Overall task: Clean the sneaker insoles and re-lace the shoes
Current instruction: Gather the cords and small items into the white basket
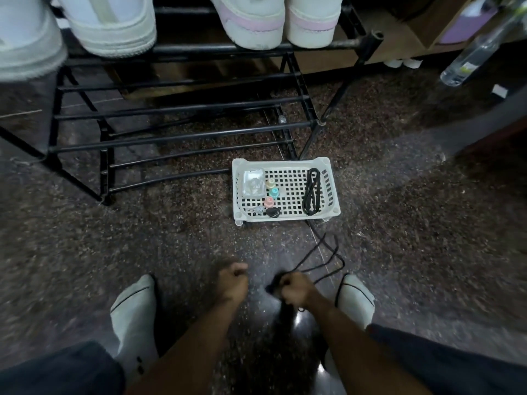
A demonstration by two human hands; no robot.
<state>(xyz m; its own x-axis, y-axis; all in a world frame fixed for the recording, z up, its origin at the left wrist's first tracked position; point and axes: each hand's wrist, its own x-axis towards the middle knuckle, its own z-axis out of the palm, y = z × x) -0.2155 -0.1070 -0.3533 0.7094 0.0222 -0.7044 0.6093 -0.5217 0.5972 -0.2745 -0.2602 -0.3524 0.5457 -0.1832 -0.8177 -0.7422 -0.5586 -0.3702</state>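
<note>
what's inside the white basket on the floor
In the white basket: a coiled black lace, a clear packet, three small coloured caps and a dark object. Nothing seems covered.

Open floor [142,246] lies between the hands and the white basket [285,218], crossed on the right by a loose black lace [328,252]. Two socked feet [134,309] flank the hands. Behind the basket, the black shoe rack [176,132] with sneakers [256,24] blocks passage; a clear bottle [470,58] leans at far right.
</note>
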